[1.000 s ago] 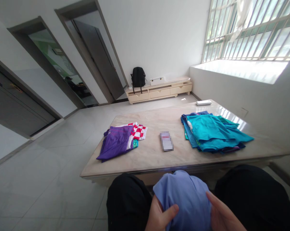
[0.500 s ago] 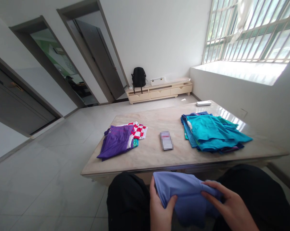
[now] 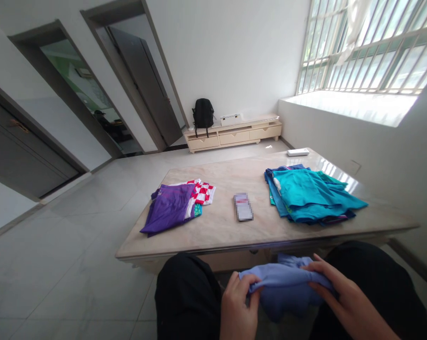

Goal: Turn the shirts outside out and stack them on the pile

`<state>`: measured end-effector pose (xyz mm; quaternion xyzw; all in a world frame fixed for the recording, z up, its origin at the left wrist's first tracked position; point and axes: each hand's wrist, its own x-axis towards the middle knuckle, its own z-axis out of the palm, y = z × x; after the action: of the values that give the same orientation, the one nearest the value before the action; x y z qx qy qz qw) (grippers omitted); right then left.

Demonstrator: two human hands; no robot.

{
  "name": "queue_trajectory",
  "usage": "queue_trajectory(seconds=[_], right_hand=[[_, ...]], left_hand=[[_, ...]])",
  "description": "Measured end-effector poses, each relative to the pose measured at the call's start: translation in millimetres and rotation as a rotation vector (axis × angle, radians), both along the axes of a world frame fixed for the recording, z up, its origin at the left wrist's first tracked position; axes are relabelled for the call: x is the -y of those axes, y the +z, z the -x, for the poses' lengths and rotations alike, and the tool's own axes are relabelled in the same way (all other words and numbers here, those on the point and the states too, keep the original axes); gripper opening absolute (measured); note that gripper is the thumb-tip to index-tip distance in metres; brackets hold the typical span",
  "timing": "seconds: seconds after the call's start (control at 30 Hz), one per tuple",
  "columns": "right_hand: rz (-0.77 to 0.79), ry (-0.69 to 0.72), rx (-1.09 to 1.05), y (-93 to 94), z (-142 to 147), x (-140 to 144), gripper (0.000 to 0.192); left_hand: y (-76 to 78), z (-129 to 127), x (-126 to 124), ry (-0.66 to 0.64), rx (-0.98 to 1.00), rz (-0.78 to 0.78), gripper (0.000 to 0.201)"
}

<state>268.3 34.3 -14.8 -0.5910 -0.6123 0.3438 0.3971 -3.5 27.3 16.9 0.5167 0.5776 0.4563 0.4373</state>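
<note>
A periwinkle-blue garment (image 3: 280,278) hangs between my two hands, in front of the table's near edge and between my knees. My left hand (image 3: 239,302) pinches its left end, thumb against bent fingers. At the right end my right hand (image 3: 335,288) grips the bunched cloth between thumb and fingers. The top edge is stretched between the hands, while the lower part droops in loose folds. Which kind of garment it is, I cannot tell.
On the marble-topped table (image 3: 220,236) lie a stack of purple and red-checked clothes (image 3: 174,205), a blurred phone-like object (image 3: 243,207), a pile of teal and blue clothes (image 3: 312,193) and a white oblong object (image 3: 298,152). A black backpack (image 3: 203,113) rests on a low cabinet (image 3: 234,137).
My left hand has turned over from supporting the cloth's side to pinching its top edge. The upper edge has dropped and is drawn narrower. My right hand has shifted slightly right.
</note>
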Motion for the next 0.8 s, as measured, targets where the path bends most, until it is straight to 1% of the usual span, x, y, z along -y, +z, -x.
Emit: queue_trajectory(seconds=[0.1, 0.17, 0.23, 0.3, 0.37, 0.43, 0.5, 0.57, 0.6, 0.63, 0.67, 0.7, 0.73, 0.77, 0.8], right_hand=[[-0.011, -0.005, 0.058, 16.0, -18.3, -7.8, 0.033], [-0.046, -0.026, 0.108, 33.0, -32.8, -18.2, 0.035], [-0.106, -0.073, 0.165, 54.2, -49.5, -35.9, 0.038], [-0.192, -0.112, 0.227, 78.1, -68.2, -63.7, 0.043], [-0.288, -0.113, 0.281, 103.6, -87.7, -104.0, 0.048], [-0.356, -0.085, 0.328, 128.4, -106.3, -157.0, 0.053], [-0.350, -0.053, 0.431, 148.3, -123.0, -218.7, 0.055], [-0.314, -0.034, 0.479, 157.4, -136.3, -280.6, 0.062], [-0.279, -0.065, 0.514, 156.4, -141.0, -307.9, 0.067], [-0.256, -0.116, 0.561, 150.9, -143.6, -330.9, 0.074], [-0.247, -0.181, 0.599, 140.8, -143.9, -348.3, 0.080], [-0.247, -0.239, 0.622, 126.1, -141.5, -359.7, 0.083], [-0.253, -0.282, 0.636, 107.0, -136.4, -365.1, 0.081], [-0.258, -0.299, 0.640, 84.2, -128.9, -365.0, 0.076], [-0.253, -0.296, 0.649, 58.5, -119.6, -360.7, 0.065]], left_hand=[[3.9, 2.9, -7.4, -0.056, -0.095, -0.049, 0.013], [5.5, 11.5, -18.3, -0.075, -0.149, -0.091, 0.020], [5.8, 26.4, -33.9, -0.083, -0.209, -0.120, 0.026], [4.3, 47.6, -52.3, -0.074, -0.286, -0.127, 0.030], [0.1, 73.4, -71.2, -0.044, -0.357, -0.116, 0.033], [-6.8, 100.0, -88.1, 0.006, -0.399, -0.093, 0.037], [-15.2, 122.0, -101.2, 0.067, -0.415, -0.062, 0.040], [-22.9, 135.0, -110.1, 0.135, -0.408, -0.046, 0.042], [-25.9, 137.8, -113.0, 0.157, -0.403, -0.043, 0.043], [-28.4, 138.5, -115.2, 0.166, -0.405, -0.042, 0.043], [-30.3, 137.8, -116.9, 0.163, -0.417, -0.040, 0.043], [-31.8, 136.3, -118.1, 0.157, -0.437, -0.040, 0.043], [-33.2, 134.8, -119.2, 0.153, -0.463, -0.039, 0.043], [-34.6, 133.6, -120.1, 0.158, -0.489, -0.040, 0.042], [-36.0, 133.1, -120.9, 0.168, -0.506, -0.042, 0.042]])
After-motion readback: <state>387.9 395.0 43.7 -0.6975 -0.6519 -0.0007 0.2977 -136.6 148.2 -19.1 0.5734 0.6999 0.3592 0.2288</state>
